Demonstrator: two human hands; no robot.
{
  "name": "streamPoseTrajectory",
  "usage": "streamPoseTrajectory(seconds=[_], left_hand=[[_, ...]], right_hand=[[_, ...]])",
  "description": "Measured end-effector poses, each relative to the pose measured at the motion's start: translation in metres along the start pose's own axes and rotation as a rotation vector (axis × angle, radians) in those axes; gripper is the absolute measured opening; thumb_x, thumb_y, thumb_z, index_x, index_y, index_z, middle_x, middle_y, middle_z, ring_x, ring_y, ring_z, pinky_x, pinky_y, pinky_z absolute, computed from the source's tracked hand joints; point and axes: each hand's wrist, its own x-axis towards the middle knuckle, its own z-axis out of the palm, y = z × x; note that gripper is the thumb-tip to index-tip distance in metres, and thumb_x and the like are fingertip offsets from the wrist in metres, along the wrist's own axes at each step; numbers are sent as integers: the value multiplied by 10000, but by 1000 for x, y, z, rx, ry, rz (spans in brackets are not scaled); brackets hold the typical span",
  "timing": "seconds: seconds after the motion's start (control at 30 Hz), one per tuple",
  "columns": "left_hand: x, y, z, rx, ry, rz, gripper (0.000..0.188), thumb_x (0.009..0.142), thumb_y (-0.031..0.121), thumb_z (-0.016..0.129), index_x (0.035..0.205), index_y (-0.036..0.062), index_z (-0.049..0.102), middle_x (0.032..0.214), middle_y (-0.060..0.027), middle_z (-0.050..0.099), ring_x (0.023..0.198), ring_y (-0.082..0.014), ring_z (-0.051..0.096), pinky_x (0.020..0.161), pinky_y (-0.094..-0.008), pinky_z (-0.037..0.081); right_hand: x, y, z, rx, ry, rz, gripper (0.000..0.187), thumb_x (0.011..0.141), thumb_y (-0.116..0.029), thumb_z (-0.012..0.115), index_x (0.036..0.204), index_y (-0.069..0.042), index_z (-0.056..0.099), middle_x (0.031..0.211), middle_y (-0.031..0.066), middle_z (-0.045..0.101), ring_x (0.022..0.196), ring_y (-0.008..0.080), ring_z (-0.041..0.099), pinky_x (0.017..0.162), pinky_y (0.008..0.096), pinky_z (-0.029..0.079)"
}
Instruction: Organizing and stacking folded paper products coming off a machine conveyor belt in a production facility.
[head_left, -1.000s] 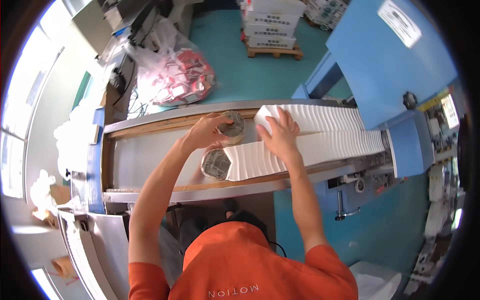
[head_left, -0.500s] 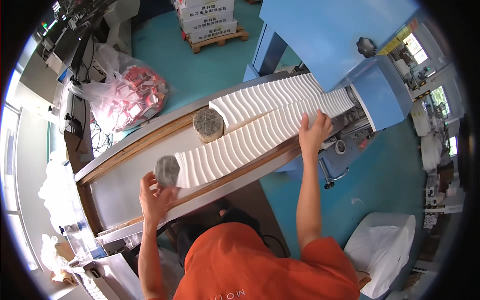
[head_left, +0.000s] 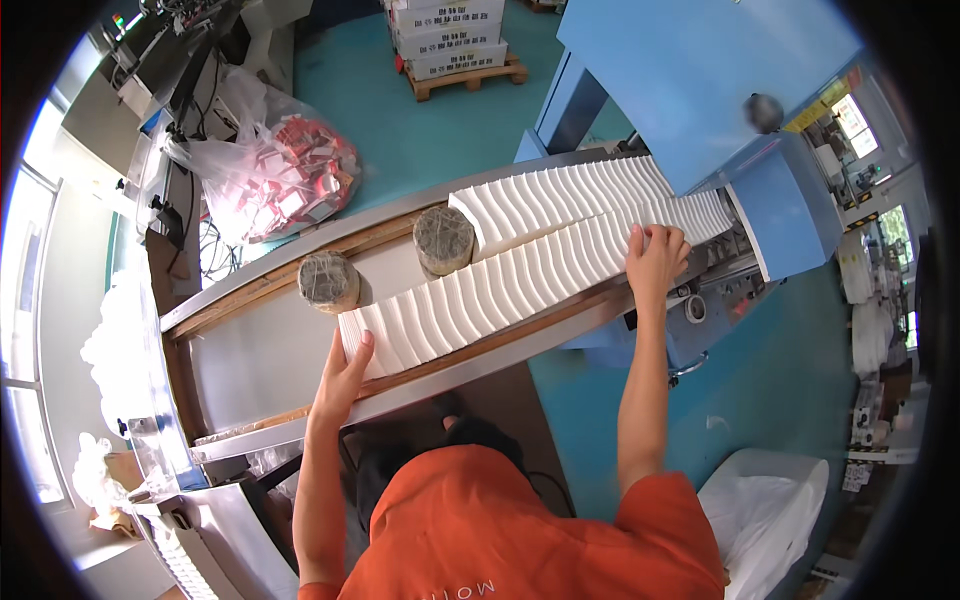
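Observation:
Two long rows of thin white sheets or pads, standing on edge in wavy bundles, lie in a wood-edged trough (head_left: pixel 265 375). At the left end of the near row (head_left: pixel 490 305), my left hand (head_left: pixel 342 380) has its thumb and fingers around the last sheets, fingers partly hidden. My right hand (head_left: pixel 656 262) curls its fingers over the same row farther right, close to the blue machine (head_left: pixel 700 90). A round wrapped weight (head_left: pixel 443 240) sits against the left end of the far row (head_left: pixel 560 200). Another such weight (head_left: pixel 329 281) stands beside the trough's far wall.
A clear bag of red and white scraps (head_left: pixel 290 180) sits beyond the trough. White boxes (head_left: pixel 455 45) are stacked on a wooden pallet (head_left: pixel 470 76) at the back. A lined white bin (head_left: pixel 765 520) stands at the lower right.
My left hand has let go of the near weight, which now stands farther back, away from the row. That hand now holds the row's end. My right hand stays on the near row.

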Motion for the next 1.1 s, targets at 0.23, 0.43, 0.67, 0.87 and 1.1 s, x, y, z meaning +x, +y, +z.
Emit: streamPoseTrajectory(seconds=[0.23,0.43,0.67,0.87,1.1], left_hand=[[-20,-17,-55,79,191,-79,494,974,355,584,1338,36,482,1083,-47,607,968,-127,541,845,-272,455],[-53,-17,-153,217,381,-91,556,930,445,622,1294,36,523,1132,-75,618,1033,-163,565,907,-302,443],[-59,-48,-229,99,292,-197,773,902,521,623,1473,82,343,1352,-104,508,1265,-231,455,896,-411,479],[-63,-47,-258,83,209,-209,636,947,484,576,1440,123,400,1262,-65,556,1109,-171,542,827,-338,491],[-66,-64,-266,-12,285,-222,636,930,537,565,1409,136,448,1244,-35,567,1111,-155,529,929,-368,414]], right_hand=[[-46,-76,-27,692,-307,-20,283,873,-281,701,898,-26,579,898,150,572,853,345,585,771,419,466],[-67,-118,-27,779,-618,191,604,882,-467,660,1226,2,498,1287,263,428,1170,396,487,957,446,432],[-84,-169,-56,865,-780,87,712,881,-485,648,1347,1,415,1356,280,393,1297,435,363,1052,468,355],[-108,-150,-11,1259,-696,530,429,990,-399,496,1266,-75,542,1176,84,571,964,176,554,794,316,482],[-70,-122,-24,1103,-902,520,380,925,-324,622,1148,-17,597,961,68,651,802,132,616,653,262,497]])
